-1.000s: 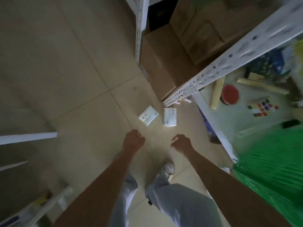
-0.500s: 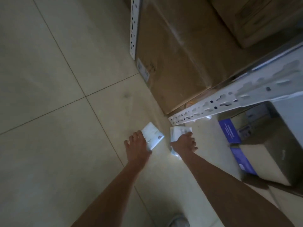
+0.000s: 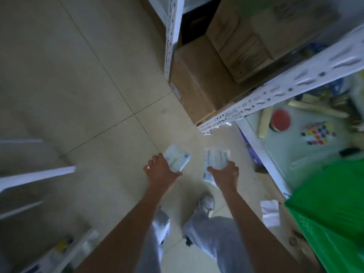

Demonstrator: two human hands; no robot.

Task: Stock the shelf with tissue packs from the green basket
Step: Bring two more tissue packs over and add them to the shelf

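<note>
My left hand (image 3: 160, 170) grips a pale tissue pack (image 3: 178, 157) and holds it above the tiled floor. My right hand (image 3: 224, 172) grips a second tissue pack (image 3: 215, 158), level with the first one. The green basket (image 3: 332, 211) fills the lower right corner, at the front edge of the white shelf (image 3: 262, 156). Another white pack (image 3: 269, 212) lies just left of the basket. The basket's inside is blurred.
A white perforated shelf post (image 3: 291, 83) slants across the right, and another upright (image 3: 170, 36) stands at top centre. Brown cardboard boxes (image 3: 199, 81) sit between them. The shelf holds a red lid (image 3: 280, 120), wooden sticks (image 3: 317, 108) and a paint set (image 3: 317, 133). My shoe (image 3: 205, 201) is below my hands.
Both hands went down to two tissue packs on the floor, closed on them, and have lifted them. The view has risen, and the shelf and the green basket are back in sight.
</note>
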